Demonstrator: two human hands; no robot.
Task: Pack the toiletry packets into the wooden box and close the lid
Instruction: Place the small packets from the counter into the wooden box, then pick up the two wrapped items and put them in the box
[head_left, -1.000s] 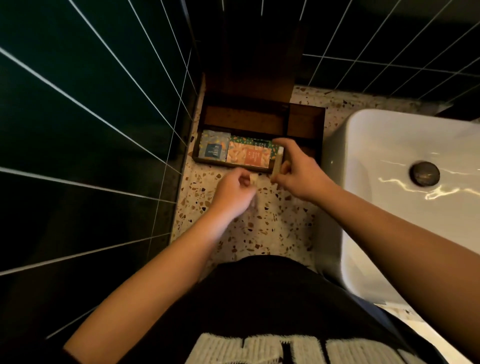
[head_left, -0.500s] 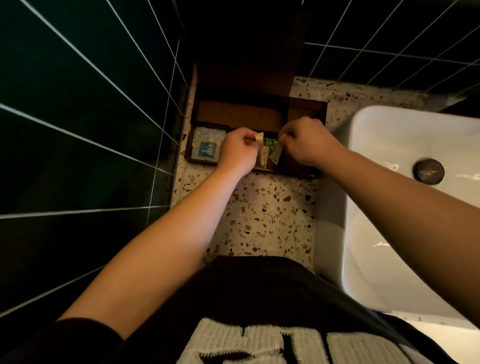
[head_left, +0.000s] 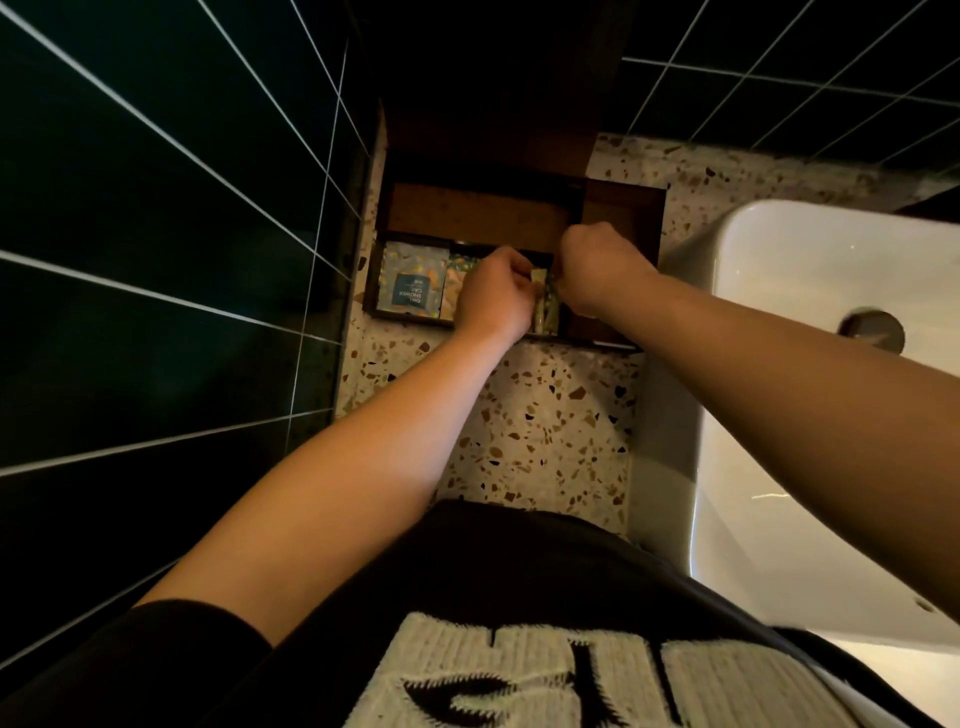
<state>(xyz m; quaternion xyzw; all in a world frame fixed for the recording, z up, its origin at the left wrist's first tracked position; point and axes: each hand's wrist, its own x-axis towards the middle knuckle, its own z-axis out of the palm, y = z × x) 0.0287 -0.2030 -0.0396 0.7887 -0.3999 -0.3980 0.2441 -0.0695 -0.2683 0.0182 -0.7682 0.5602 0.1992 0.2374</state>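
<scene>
A dark wooden box (head_left: 618, 208) stands on the terrazzo counter in the corner, its lid (head_left: 488, 104) raised against the back wall. A blue-labelled shower cap packet (head_left: 413, 280) lies flat in the front left compartment. Beside it an orange and green packet (head_left: 457, 275) shows partly under my left hand (head_left: 493, 296). My left hand pinches the top of a thin tan packet (head_left: 545, 312), which stands on edge in the front compartment. My right hand (head_left: 597, 265) is closed around the same packet from the right. The back compartments look bare.
A white sink basin (head_left: 831, 312) with a dark drain plug (head_left: 872, 327) fills the right side, close to the box. Dark green tiled walls (head_left: 156, 208) close in on the left and back. The terrazzo counter (head_left: 540, 426) runs between the box and my body.
Both hands rose from the counter in front of the box to over its front compartment, carrying the thin packet. It now stands on edge inside, lower than half a second ago.
</scene>
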